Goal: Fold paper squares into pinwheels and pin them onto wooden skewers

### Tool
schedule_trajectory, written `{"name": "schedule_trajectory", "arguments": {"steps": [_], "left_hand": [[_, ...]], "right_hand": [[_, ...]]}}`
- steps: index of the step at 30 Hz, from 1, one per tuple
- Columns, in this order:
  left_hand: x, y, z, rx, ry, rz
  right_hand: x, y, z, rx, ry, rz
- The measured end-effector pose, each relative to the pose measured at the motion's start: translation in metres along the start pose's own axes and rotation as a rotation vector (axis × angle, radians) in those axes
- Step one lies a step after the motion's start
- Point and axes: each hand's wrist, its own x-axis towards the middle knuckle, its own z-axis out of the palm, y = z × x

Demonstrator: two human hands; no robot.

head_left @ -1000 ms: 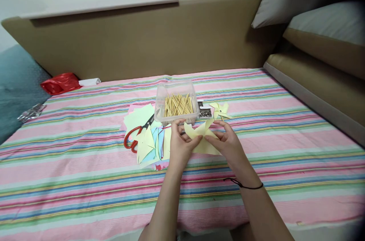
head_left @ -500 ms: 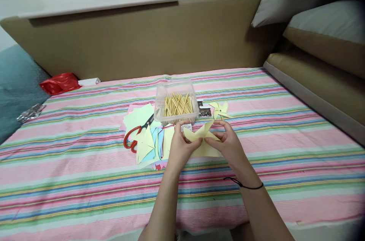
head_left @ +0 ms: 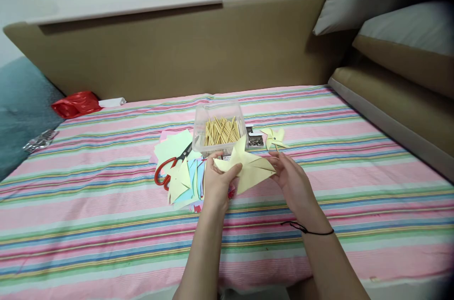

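The left hand (head_left: 217,180) is clamped on a pale yellow, star-shaped sheet of paper (head_left: 250,174), its thumb pressing from above near the middle. The right hand (head_left: 292,184), with a thin black cord (head_left: 312,231) around the wrist, has its fingers at the right point of the sheet; I cannot tell if they pinch it. The two hands are apart, with the sheet between them.

Ahead, the upper point of the sheet overlaps in view the front right corner of a clear plastic box (head_left: 199,122) of thin wooden sticks (head_left: 222,130), so the room there is narrow. On the left, just beside the left hand, lie loose pastel papers (head_left: 177,143) and red-handled scissors (head_left: 173,163). The widest room is to the right and toward the body, where the pink striped cloth (head_left: 362,172) stretches far, up to the brown and grey sofa side (head_left: 397,115). Behind everything stands a long brown panel (head_left: 184,54).

The sheet is matt, with pointed arms and crossing folds; it is tilted, and one point goes upward. Near the right fingertips lies a similar yellow paper pinwheel (head_left: 278,136), beside small metal pins (head_left: 256,141).
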Motion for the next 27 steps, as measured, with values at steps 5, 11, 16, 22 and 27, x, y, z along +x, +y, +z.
{"name": "schedule_trajectory", "arguments": {"steps": [5,11,16,22,27], "left_hand": [[0.003,-0.005,0.002,-0.145,0.094,-0.007],[0.0,-0.006,0.007,-0.201,0.136,0.031],[-0.003,-0.006,0.011,-0.224,0.126,0.04],[-0.007,-0.008,0.015,-0.162,0.14,0.073],[-0.01,-0.006,0.019,-0.139,0.134,0.078]], "right_hand": [[-0.001,0.005,0.0,0.034,-0.221,0.177],[-0.005,0.007,0.008,0.126,-0.33,0.207],[-0.003,0.009,0.007,0.082,-0.278,0.17],[-0.007,0.007,0.014,0.057,-0.186,0.122],[-0.009,0.006,0.023,0.046,-0.103,0.14]]}}
